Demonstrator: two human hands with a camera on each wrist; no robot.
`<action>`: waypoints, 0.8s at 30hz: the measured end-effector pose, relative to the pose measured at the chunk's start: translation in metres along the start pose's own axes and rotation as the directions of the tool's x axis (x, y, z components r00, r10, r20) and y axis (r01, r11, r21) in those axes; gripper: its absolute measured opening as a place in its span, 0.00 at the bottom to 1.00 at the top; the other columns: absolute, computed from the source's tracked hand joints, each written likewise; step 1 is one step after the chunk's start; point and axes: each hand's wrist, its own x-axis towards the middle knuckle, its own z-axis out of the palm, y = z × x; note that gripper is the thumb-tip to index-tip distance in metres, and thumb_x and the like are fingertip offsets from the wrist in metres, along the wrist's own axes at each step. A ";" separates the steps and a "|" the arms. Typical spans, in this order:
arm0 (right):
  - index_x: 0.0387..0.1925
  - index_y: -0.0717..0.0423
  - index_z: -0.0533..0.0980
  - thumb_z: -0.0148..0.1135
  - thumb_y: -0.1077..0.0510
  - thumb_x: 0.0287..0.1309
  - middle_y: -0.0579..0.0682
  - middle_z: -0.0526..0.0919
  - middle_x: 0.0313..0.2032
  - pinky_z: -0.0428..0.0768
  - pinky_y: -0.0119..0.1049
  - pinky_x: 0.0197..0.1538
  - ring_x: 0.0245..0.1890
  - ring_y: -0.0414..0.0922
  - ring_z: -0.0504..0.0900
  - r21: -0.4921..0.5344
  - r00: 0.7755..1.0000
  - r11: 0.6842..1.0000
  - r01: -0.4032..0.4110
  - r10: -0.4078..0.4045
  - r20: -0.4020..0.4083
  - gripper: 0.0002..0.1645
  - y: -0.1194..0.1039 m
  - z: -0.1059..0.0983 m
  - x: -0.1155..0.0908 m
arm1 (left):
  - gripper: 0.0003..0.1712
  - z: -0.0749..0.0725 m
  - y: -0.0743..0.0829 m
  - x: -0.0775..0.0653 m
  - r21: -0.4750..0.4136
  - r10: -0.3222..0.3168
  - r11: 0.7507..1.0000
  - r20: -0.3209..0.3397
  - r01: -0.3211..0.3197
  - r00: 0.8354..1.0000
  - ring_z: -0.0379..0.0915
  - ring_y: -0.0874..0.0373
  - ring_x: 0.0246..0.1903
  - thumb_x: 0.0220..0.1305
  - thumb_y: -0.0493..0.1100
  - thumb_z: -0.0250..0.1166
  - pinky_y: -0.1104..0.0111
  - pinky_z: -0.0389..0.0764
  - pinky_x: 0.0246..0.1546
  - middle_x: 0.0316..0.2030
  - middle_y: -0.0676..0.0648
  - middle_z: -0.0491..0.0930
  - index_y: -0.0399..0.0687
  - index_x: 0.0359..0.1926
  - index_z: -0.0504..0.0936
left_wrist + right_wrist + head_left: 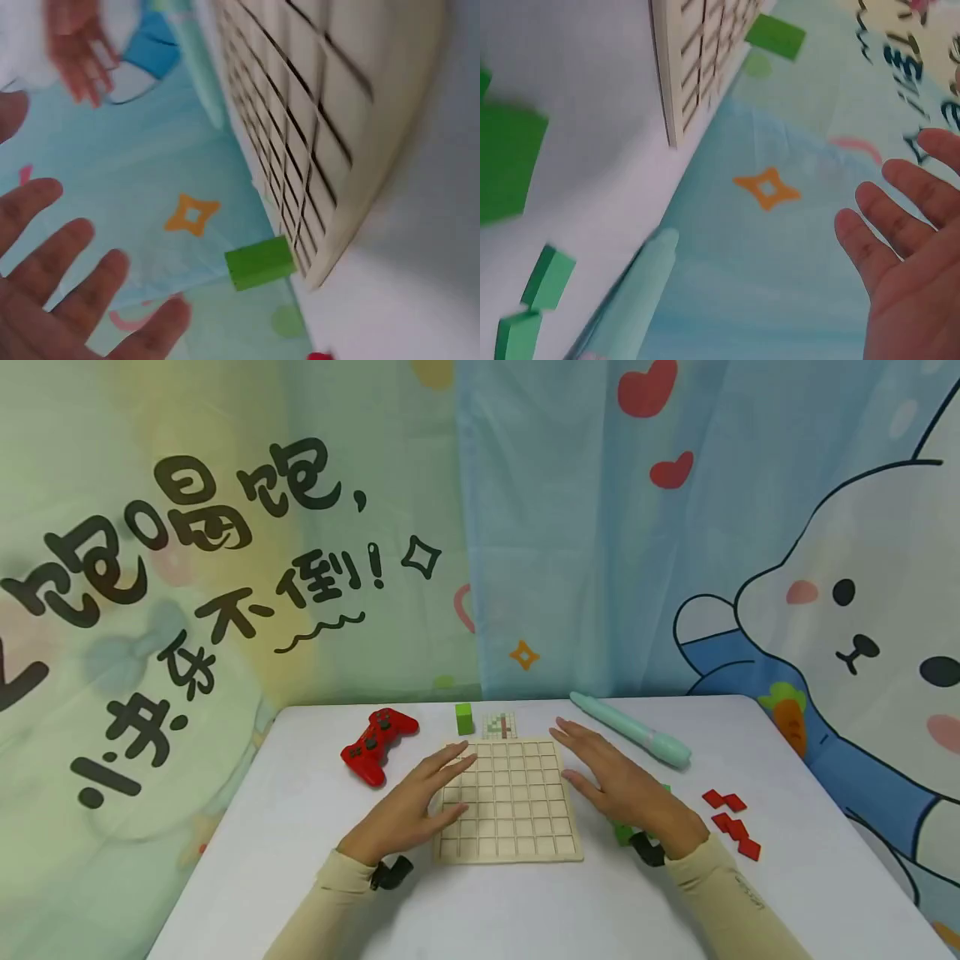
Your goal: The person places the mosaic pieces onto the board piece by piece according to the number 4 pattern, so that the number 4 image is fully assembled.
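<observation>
A square wooden grid board lies flat on the table, its many squares bare. My left hand is over the board's left edge, fingers spread and holding nothing. On the other side, my right hand is at the right edge, also with extended fingers and an empty palm. Green blocks lie partly hidden beneath the right wrist; the right wrist view shows a large green block and smaller green pieces. Behind the board stand an upright green block and a small card with a grid pattern.
A red game controller sits left of the board. Toward the back right lies a long mint-green tube-shaped object. Several red tiles are scattered on the right of the white table. A printed curtain hangs behind.
</observation>
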 end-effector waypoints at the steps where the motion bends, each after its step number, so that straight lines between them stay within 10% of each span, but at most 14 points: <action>1: 0.85 0.42 0.56 0.59 0.50 0.79 0.50 0.60 0.84 0.69 0.53 0.80 0.82 0.55 0.63 0.006 1.000 1.000 -0.017 0.017 -0.024 0.40 0.003 -0.004 -0.002 | 0.43 0.000 0.001 -0.004 -0.072 -0.033 0.997 0.004 0.033 0.999 0.55 0.48 0.84 0.75 0.53 0.68 0.45 0.70 0.78 0.85 0.52 0.56 0.63 0.84 0.60; 7: 0.78 0.52 0.68 0.54 0.59 0.81 0.56 0.73 0.76 0.50 0.12 0.76 0.76 0.61 0.71 0.104 0.981 0.992 -0.068 0.086 -0.173 0.29 0.027 -0.021 -0.023 | 0.52 0.011 -0.009 -0.025 -0.255 -0.180 0.947 0.086 0.197 0.980 0.53 0.48 0.85 0.68 0.54 0.75 0.42 0.67 0.79 0.86 0.50 0.55 0.61 0.85 0.57; 14: 0.72 0.56 0.74 0.51 0.61 0.82 0.61 0.78 0.67 0.84 0.55 0.59 0.62 0.60 0.81 0.219 0.922 0.911 -0.351 0.377 -0.090 0.23 0.046 -0.030 -0.053 | 0.69 0.030 -0.042 -0.016 -0.287 -0.218 0.925 0.132 0.248 0.967 0.47 0.43 0.86 0.54 0.53 0.84 0.42 0.61 0.82 0.87 0.45 0.48 0.53 0.87 0.50; 21: 0.70 0.62 0.75 0.60 0.60 0.76 0.66 0.82 0.59 0.83 0.41 0.41 0.49 0.55 0.83 0.140 0.874 0.869 -0.474 0.447 0.190 0.25 0.062 -0.034 -0.067 | 0.78 0.034 -0.059 -0.016 -0.244 -0.314 0.894 0.261 0.377 0.913 0.40 0.40 0.87 0.45 0.56 0.88 0.42 0.58 0.83 0.88 0.45 0.40 0.52 0.87 0.47; 24: 0.70 0.63 0.74 0.62 0.63 0.73 0.68 0.82 0.61 0.86 0.44 0.43 0.50 0.57 0.83 0.114 0.863 0.868 -0.483 0.449 0.231 0.26 0.069 -0.041 -0.072 | 0.77 0.034 -0.059 -0.015 -0.221 -0.293 0.909 0.269 0.354 0.918 0.39 0.40 0.87 0.46 0.57 0.87 0.43 0.57 0.83 0.88 0.44 0.40 0.49 0.87 0.48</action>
